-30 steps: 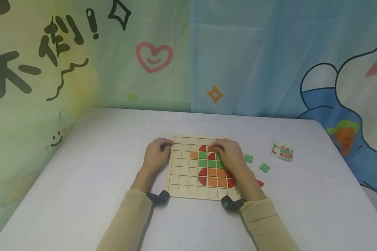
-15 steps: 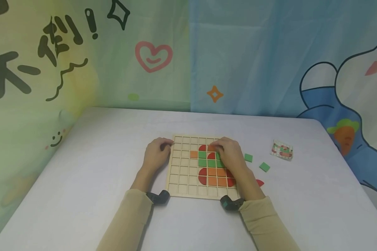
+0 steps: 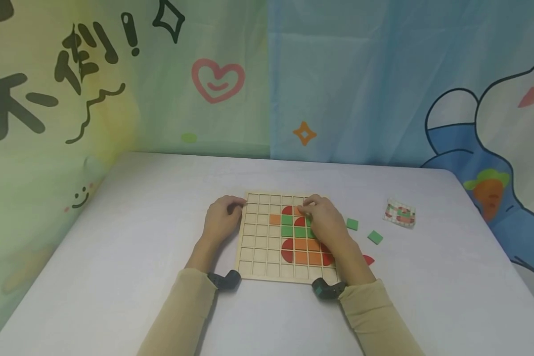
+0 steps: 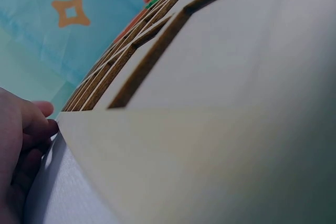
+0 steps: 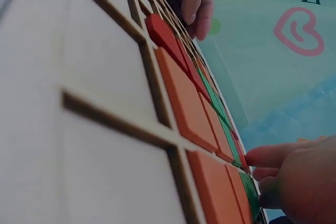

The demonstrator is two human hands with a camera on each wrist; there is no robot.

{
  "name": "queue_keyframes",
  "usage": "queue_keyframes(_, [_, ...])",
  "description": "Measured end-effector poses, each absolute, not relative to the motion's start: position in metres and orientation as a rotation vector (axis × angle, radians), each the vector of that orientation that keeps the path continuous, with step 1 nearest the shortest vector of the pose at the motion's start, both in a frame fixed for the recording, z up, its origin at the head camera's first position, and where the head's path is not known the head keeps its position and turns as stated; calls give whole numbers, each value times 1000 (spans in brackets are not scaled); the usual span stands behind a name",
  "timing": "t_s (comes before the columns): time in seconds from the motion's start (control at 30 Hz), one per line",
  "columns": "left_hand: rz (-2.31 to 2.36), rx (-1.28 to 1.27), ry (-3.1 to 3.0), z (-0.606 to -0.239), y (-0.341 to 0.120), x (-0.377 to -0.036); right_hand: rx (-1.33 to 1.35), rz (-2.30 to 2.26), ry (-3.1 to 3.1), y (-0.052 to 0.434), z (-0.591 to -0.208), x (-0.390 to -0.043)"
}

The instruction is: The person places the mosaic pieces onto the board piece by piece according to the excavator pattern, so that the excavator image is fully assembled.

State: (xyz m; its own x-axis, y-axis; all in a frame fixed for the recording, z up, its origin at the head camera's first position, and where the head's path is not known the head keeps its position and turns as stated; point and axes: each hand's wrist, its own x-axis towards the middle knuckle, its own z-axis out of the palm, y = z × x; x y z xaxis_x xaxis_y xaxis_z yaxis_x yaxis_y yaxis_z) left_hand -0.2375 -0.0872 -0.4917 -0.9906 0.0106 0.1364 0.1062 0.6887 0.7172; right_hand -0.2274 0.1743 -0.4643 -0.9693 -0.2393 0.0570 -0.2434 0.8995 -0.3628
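The wooden grid board (image 3: 260, 247) lies in the middle of the white table (image 3: 115, 237). The left hand (image 3: 221, 220) grips its far left edge with curled fingers. The right hand (image 3: 324, 221) presses bent fingertips on an orange tile (image 3: 299, 211) in the far rows.

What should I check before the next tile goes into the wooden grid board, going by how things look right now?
1. Board steadied: ok, the left hand rests at the far left corner of the wooden grid board.
2. Right hand placed: ok, its fingertips sit on tiles near the board's far edge.
3. Tile under those fingertips seated flat: cannot tell, the fingers hide it.
4. Spare pieces at hand: ok, two green tiles lie right of the board.
5. Pattern card in sight: ok, further right.
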Motion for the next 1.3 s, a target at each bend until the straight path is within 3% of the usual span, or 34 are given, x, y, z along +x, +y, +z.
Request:
queue_keyframes(0.37, [-1179, -72, -2779, -489, -85, -236, 406, 621, -3137, 188, -450, -226])
queue_keyframes(0.53, [-1190, -70, -2786, -490, -85, -237, 397, 713, -3148, 223, -433, -224])
queue_keyframes(0.87, [-1166, -68, -2775, -491, -84, -236, 41, 778, -3367, 300, -428, -213])
queue_keyframes(1.3, [-1155, -80, -2767, -491, -84, -234, 16, 868, -3491, 329, -430, -199])
